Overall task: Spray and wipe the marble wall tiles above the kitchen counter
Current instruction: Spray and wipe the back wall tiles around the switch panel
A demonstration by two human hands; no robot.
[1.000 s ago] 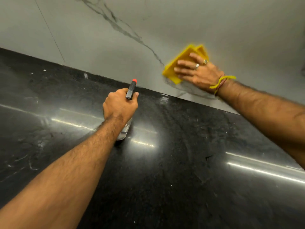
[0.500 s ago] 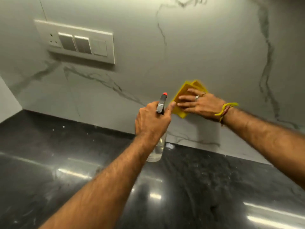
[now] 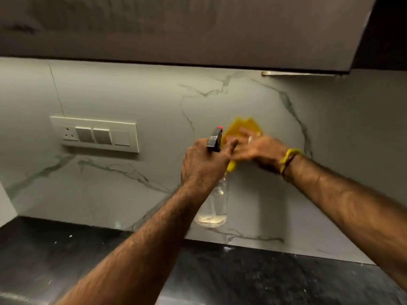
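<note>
My left hand point(image 3: 203, 164) grips a clear spray bottle point(image 3: 212, 208) by its neck, held up in the air in front of the marble wall point(image 3: 132, 183). The black sprayer head with a red nozzle point(image 3: 217, 137) points at the wall. My right hand point(image 3: 259, 150), blurred by motion, presses a yellow cloth point(image 3: 243, 126) flat against the wall just right of the nozzle. A yellow band circles the right wrist. A little clear liquid sits in the bottle's bottom.
A white switch and socket plate point(image 3: 94, 134) is mounted on the wall to the left. A dark upper cabinet point(image 3: 198, 29) overhangs the tiles. The black stone counter point(image 3: 242, 278) runs along below, with small white specks on it.
The view has tilted up to show the cabinet. My left hand has lifted the bottle higher off the counter. My right hand keeps sliding the cloth on the wall, close to the nozzle.
</note>
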